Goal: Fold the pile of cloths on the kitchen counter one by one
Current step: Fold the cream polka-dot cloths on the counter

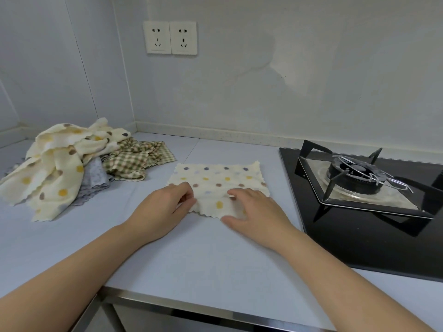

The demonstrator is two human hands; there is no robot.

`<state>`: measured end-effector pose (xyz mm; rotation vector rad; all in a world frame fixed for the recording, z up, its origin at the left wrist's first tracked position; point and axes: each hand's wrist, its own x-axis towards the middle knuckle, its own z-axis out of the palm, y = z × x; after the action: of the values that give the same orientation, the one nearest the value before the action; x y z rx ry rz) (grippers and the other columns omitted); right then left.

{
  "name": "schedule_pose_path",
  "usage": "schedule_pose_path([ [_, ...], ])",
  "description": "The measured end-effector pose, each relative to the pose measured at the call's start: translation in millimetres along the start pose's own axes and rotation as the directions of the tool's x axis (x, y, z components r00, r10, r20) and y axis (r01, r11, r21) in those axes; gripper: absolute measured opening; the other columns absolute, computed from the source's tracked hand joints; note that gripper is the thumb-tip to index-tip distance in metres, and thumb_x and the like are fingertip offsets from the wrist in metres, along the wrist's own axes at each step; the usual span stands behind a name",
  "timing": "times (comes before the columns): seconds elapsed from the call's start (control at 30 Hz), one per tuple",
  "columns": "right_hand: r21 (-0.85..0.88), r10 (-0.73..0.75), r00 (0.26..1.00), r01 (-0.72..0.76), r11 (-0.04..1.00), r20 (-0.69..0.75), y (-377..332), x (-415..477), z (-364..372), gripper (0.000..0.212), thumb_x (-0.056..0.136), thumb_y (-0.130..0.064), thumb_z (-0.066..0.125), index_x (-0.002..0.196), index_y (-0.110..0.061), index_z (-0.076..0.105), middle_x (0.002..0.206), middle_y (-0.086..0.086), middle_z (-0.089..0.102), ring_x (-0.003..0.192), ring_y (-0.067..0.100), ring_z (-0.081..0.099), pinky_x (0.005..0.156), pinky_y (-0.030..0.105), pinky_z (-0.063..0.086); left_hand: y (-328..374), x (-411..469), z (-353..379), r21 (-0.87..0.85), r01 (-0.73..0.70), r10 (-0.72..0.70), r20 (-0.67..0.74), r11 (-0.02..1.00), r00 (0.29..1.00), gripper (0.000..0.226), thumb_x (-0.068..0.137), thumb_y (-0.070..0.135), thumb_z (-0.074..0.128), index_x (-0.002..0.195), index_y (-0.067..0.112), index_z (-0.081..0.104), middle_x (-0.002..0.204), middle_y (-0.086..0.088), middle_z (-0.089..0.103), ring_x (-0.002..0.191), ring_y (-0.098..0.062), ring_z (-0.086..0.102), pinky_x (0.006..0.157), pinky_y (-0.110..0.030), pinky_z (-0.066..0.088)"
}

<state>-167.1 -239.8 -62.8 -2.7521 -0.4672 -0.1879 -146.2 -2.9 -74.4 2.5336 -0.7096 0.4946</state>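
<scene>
A cream cloth with coloured dots (215, 178) lies spread on the pale counter (182, 255), its near part raised in a fold. My left hand (165, 207) pinches the cloth at its near left edge. My right hand (254, 209) lies over the near right part, fingers curled onto the fabric with the thumb at the scalloped near edge. At the back left sits the pile of cloths (60, 164): crumpled cream dotted ones on top, a green checked one (136, 156) and a grey one (96, 178) beneath.
A black gas hob (335, 240) with a burner and metal pan support (354, 173) fills the right side, close to the cloth. Two wall sockets (170, 38) hang on the back wall. The counter's metal front edge (191, 310) runs below my forearms.
</scene>
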Motion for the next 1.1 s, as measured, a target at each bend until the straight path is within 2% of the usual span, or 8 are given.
schedule_pose_path([
  [0.07,-0.065,-0.004,0.996,-0.002,0.998,-0.088,3,4,0,0.046,0.096,-0.027,0.049,0.140,-0.029,0.038,0.136,-0.010,0.050,0.122,0.016,0.046,0.091,0.031,0.039,3,0,0,-0.014,0.025,-0.025,0.004,1.000,1.000,0.013,0.097,0.028,0.051,0.085,0.024,0.046,0.070,0.007,0.054,0.067,-0.006,0.048,0.059,-0.030,0.041],
  [0.13,-0.112,0.023,0.993,-0.037,0.993,-0.117,7,9,-2,0.053,0.091,-0.004,0.044,0.138,-0.028,0.041,0.129,-0.005,0.054,0.114,0.019,0.052,0.084,0.032,0.044,4,-1,1,-0.002,0.024,-0.024,0.006,1.000,1.000,0.014,0.097,0.029,0.050,0.085,0.024,0.044,0.070,0.006,0.053,0.066,-0.008,0.047,0.057,-0.030,0.040],
  [0.23,-0.128,0.071,0.989,-0.088,0.988,-0.128,12,11,-2,0.063,0.083,0.010,0.041,0.135,-0.026,0.044,0.122,-0.001,0.057,0.110,0.021,0.053,0.083,0.037,0.047,3,-1,-1,-0.015,0.043,-0.043,0.009,0.999,0.999,0.016,0.093,0.034,0.056,0.087,0.028,0.042,0.074,0.009,0.053,0.068,-0.006,0.048,0.058,-0.025,0.038],
  [0.4,-0.123,0.077,0.974,-0.105,0.987,-0.214,16,10,-4,0.064,0.082,0.011,0.039,0.134,-0.025,0.048,0.124,-0.002,0.053,0.104,0.024,0.055,0.075,0.035,0.045,3,-2,-2,0.020,0.015,-0.016,0.098,1.000,0.995,0.035,0.079,0.046,0.069,0.103,0.035,0.047,0.091,0.020,0.051,0.086,0.001,0.050,0.071,-0.018,0.042],
  [0.6,0.018,0.114,0.941,-0.114,0.993,-0.320,22,12,-2,0.044,0.094,-0.001,0.041,0.132,-0.018,0.052,0.120,0.004,0.056,0.098,0.031,0.056,0.076,0.038,0.045,-1,-1,-2,-0.056,0.096,-0.095,0.017,0.994,0.995,0.040,0.082,-0.005,0.051,0.113,0.019,0.055,0.097,0.017,0.053,0.087,-0.010,0.050,0.068,-0.011,0.036],
  [0.83,0.001,0.129,0.953,-0.134,0.991,-0.274,25,12,1,0.057,0.087,0.011,0.039,0.134,-0.020,0.050,0.115,0.003,0.050,0.094,0.027,0.054,0.068,0.032,0.037,-12,1,-5,-0.139,0.219,-0.225,-0.031,0.966,0.974,0.052,0.075,-0.018,0.045,0.114,0.015,0.056,0.098,0.001,0.059,0.091,-0.014,0.054,0.072,-0.003,0.037],
  [1.0,0.073,0.133,0.957,-0.117,0.990,-0.259,29,13,0,0.058,0.086,0.012,0.039,0.134,-0.019,0.050,0.116,0.005,0.051,0.099,0.026,0.054,0.079,0.035,0.044,-14,5,-12,-0.287,0.359,-0.421,-0.191,0.888,0.887,0.021,0.092,0.005,0.053,0.104,0.021,0.059,0.094,0.006,0.060,0.085,-0.011,0.051,0.063,-0.014,0.035],
  [1.1,0.259,0.175,0.943,-0.101,0.961,-0.284,28,12,-1,0.034,0.094,-0.002,0.046,0.122,-0.018,0.058,0.091,-0.001,0.059,0.083,0.017,0.057,0.070,0.026,0.041,-16,7,-15,-0.343,0.405,-0.487,-0.197,0.847,0.851,0.012,0.097,0.020,0.052,0.087,0.019,0.059,0.081,0.008,0.058,0.075,-0.010,0.050,0.062,-0.018,0.036],
])
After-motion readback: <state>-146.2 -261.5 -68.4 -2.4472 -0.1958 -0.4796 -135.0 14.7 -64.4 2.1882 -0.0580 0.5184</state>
